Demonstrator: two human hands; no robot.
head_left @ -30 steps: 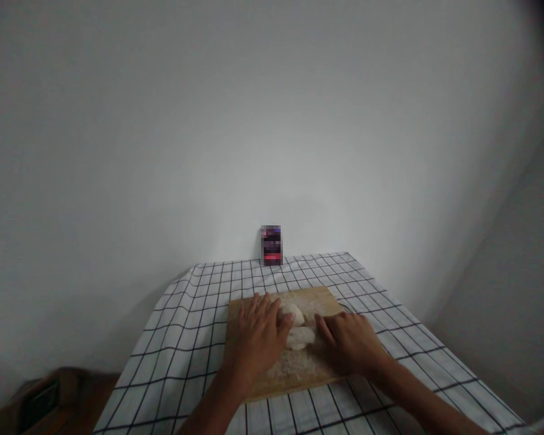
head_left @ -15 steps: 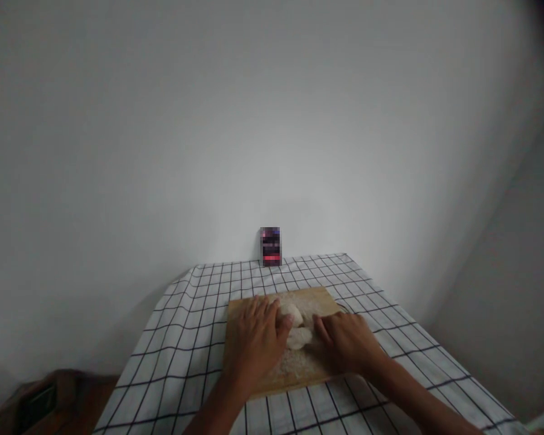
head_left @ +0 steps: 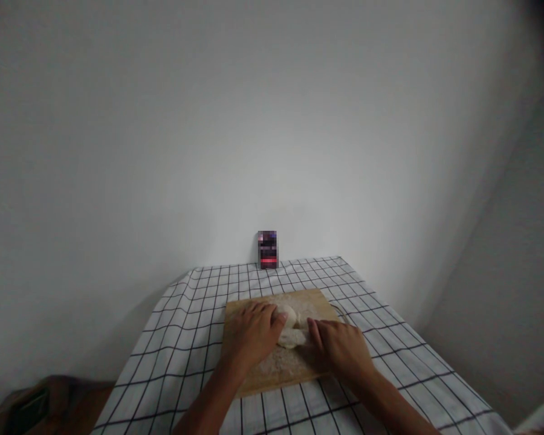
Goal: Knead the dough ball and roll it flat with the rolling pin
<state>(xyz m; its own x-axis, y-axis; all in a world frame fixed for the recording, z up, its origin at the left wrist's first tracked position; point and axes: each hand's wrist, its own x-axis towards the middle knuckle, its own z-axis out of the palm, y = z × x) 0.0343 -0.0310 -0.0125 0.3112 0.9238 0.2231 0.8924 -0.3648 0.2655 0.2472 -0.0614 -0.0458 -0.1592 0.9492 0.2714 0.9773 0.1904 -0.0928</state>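
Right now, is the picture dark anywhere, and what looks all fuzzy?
In the head view: dim overall, with the white wall brightest mid-picture, and the top right corner blackened; a soft shadow beside the right hand on the wooden board; the dough soft in detail; the upright dark rectangular object broken into blocky squares, so I can't read it.

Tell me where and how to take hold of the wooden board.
I'd grip the wooden board by its left and right edges, coming in from both sides: it lies flat on the checked cloth, so its rim probably offers the best hold, and the dough sits between those edges.
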